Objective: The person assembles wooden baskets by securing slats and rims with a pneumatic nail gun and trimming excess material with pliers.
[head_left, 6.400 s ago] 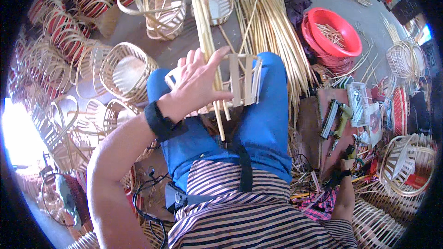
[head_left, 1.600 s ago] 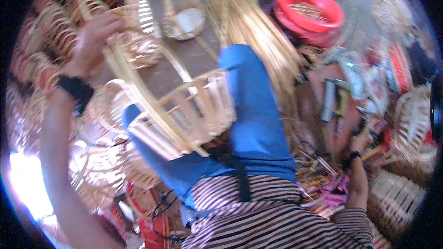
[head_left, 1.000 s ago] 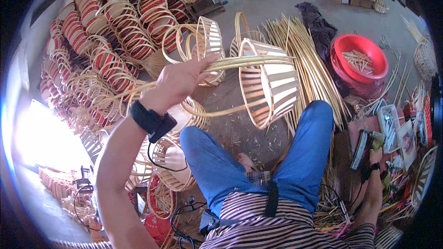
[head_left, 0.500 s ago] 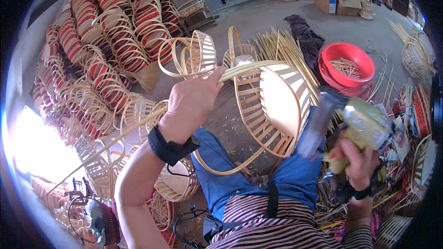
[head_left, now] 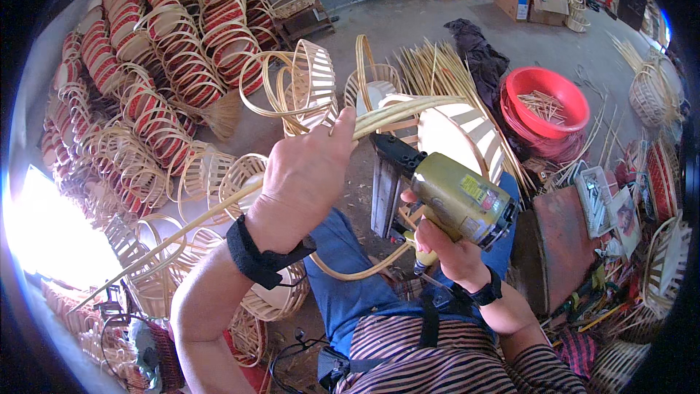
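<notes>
My left hand (head_left: 306, 168) is closed around a long, pale bamboo strip (head_left: 197, 217), pinching it against the rim of a slatted basket (head_left: 481, 124). The basket rests tilted over my thighs, its looped handle (head_left: 364, 272) hanging toward me. In my right hand (head_left: 450, 252) is a yellow-green nail gun (head_left: 463, 193) with a dark magazine, gripped by its handle. The gun's black nose is at the basket's rim, just right of my left fingers; whether it touches is hard to tell. The gun hides much of the basket's near side.
Finished red-and-natural baskets (head_left: 179, 51) are stacked in rows at the left. Ahead lie a bundle of bamboo sticks (head_left: 437, 66) and a red basin (head_left: 550, 102) holding short pieces. On the right are a white tray (head_left: 594, 201) and tools. Cardboard boxes (head_left: 529, 1) stand at the back.
My right hand has swung the nail gun from the right side inward to the basket's rim. My left hand stays on the strip and rim, nearly in place.
</notes>
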The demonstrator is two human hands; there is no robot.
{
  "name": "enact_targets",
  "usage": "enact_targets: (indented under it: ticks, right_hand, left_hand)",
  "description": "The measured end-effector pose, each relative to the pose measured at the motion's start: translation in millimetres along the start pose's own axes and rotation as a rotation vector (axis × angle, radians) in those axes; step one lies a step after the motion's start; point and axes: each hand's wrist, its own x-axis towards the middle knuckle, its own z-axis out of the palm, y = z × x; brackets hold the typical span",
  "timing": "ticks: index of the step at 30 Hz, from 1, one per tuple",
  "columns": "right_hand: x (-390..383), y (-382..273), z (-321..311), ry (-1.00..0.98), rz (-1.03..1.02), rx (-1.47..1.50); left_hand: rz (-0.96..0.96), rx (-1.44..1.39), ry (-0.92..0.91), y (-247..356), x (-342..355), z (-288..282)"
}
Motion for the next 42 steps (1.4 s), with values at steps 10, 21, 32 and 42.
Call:
enact_targets:
  ticks: [10, 21, 32, 42]
  right_hand:
    - [3, 14, -1, 0.027, -0.23, -0.205]
    - [-29, -63, -96, 0.285, 0.097, 0.119]
    - [-175, 63, -297, 0.91, 0.553, 0.025]
    - [-6, -41, -210, 0.571, -0.174, -0.706]
  left_hand:
    - [-0.018, 0.056, 0.039, 2, -1, -3]
    - [-0.114, -0.004, -0.137, -61, 37, -51]
    - [0.843, -0.289, 0.151, 13, 87, -24]
    - [0.831, -0.142, 0.029, 48, 102, -29]
